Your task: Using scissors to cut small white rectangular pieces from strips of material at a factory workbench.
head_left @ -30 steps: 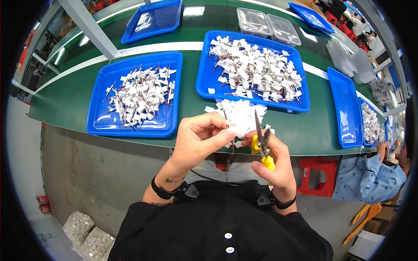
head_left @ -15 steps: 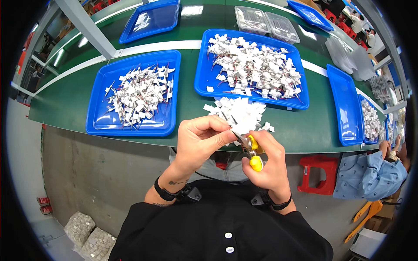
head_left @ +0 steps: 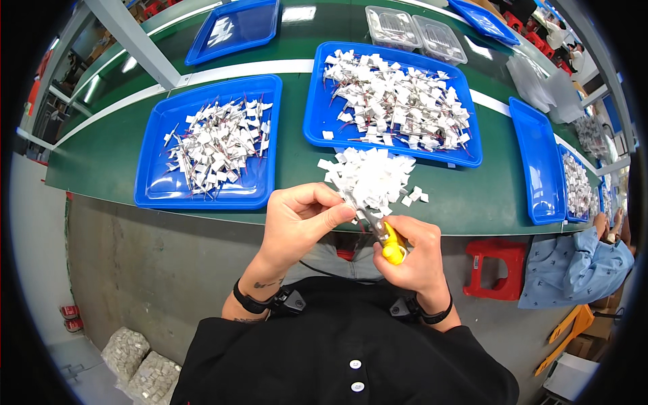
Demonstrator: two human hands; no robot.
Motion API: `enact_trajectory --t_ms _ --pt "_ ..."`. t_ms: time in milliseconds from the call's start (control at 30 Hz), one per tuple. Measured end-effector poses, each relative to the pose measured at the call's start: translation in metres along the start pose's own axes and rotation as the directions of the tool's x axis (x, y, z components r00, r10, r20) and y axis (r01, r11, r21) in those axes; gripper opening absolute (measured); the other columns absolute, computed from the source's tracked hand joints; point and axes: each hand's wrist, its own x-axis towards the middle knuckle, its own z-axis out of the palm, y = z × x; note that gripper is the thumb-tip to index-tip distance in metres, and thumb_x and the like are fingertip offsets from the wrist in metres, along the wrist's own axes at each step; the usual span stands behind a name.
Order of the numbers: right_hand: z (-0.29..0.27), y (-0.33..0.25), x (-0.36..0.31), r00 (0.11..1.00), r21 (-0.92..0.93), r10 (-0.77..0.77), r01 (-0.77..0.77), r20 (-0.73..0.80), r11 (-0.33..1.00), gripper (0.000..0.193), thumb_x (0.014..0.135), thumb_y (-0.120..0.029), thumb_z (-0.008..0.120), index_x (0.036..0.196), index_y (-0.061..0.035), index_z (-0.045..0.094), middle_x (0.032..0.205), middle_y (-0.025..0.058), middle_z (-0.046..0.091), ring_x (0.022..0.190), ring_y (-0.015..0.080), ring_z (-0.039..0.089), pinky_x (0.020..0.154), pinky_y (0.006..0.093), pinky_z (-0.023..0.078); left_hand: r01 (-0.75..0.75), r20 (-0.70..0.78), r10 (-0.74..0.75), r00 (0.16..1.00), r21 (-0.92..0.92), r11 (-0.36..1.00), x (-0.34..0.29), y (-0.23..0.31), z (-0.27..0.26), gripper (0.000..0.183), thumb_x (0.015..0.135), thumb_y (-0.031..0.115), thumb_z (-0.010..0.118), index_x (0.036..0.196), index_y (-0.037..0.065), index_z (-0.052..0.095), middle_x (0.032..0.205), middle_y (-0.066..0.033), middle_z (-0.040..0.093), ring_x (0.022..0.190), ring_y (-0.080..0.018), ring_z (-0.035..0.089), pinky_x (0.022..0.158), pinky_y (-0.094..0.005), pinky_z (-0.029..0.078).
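Over the table's near edge, my left hand (head_left: 297, 223) pinches thumb and forefinger together on something small, mostly hidden by the fingertips. My right hand (head_left: 417, 256) is wrapped round yellow-handled pliers (head_left: 393, 248). Their metal jaws point up and left and meet the left fingertips; whether they grip the small piece I cannot tell. Just beyond the hands lies a loose heap of small white tabs (head_left: 374, 179). Behind that heap, a blue tray (head_left: 312, 125) holds many white-tabbed parts with thin wires. Another blue tray (head_left: 152, 182) with similar parts stands to the left.
Clear plastic boxes (head_left: 393, 28) stand behind the middle tray. An empty-looking blue tray (head_left: 536, 162) lies at the right, beside another with parts. A red stool (head_left: 496, 270) and a person in a blue patterned garment (head_left: 574, 270) are at the right. A grey post (head_left: 131, 44) rises at the left.
The pliers' handles have come closer together in my right hand, and the jaws have turned slightly. My left hand has shifted a little to the left.
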Motion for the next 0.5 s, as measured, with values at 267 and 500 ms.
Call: enact_trajectory --t_ms 267,500 --pt "-0.004 0.018 -0.002 0.984 0.570 0.141 -0.176 0.106 0.803 0.045 0.070 0.000 0.063 0.115 0.0028 0.058 0.098 0.0096 0.062 0.085 0.0170 0.061 0.080 0.0309 0.049 0.059 -0.488 0.338 0.804 0.632 0.772 0.008 0.035 -0.048 0.014 0.084 0.006 0.074 0.077 -0.002 0.065 0.067 -0.0013 0.063 0.060 -0.0031 0.052 0.055 -0.0179 0.038" --pt "-0.016 0.024 0.004 0.966 0.737 0.203 -0.255 0.161 0.627 0.051 0.071 -0.006 0.063 0.121 0.0045 0.056 0.099 0.0079 0.060 0.095 0.0162 0.057 0.086 0.0297 0.045 -0.010 -0.218 0.356 0.909 0.841 0.541 0.051 0.026 -0.014 0.016 0.079 0.016 0.076 0.081 0.001 0.070 0.075 -0.0083 0.067 0.069 -0.0176 0.062 0.064 -0.0303 0.047"
